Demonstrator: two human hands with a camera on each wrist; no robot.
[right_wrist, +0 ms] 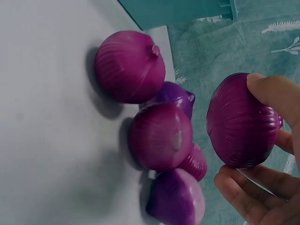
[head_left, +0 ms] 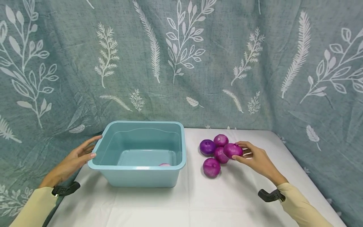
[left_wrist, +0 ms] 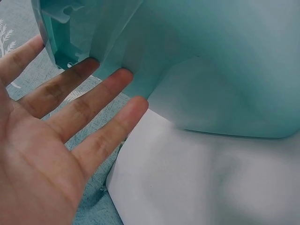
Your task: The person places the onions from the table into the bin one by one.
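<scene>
In the head view my right hand [head_left: 256, 159] pinches a red onion [head_left: 233, 151] between thumb and fingers. The right wrist view shows this onion [right_wrist: 243, 122] held up off the table, its ridged skin shiny. Several more onions are grouped beside it, among them a darker purple one [head_left: 207, 147] and a nearer one [head_left: 211, 167] a little apart. My left hand [head_left: 71, 162] is at the left side of a light blue plastic tub [head_left: 139, 176], fingertips right at its rim. Seen from the left wrist, the fingers [left_wrist: 101, 105] are straight and spread against the tub's outer wall.
Inside the tub, a bit of a pink rounded thing [head_left: 164, 164] shows above the front rim; the rest is hidden. A white cloth [head_left: 198, 201] covers the table. Behind and at both sides hangs a grey-green curtain [head_left: 210, 78] with white leaf prints.
</scene>
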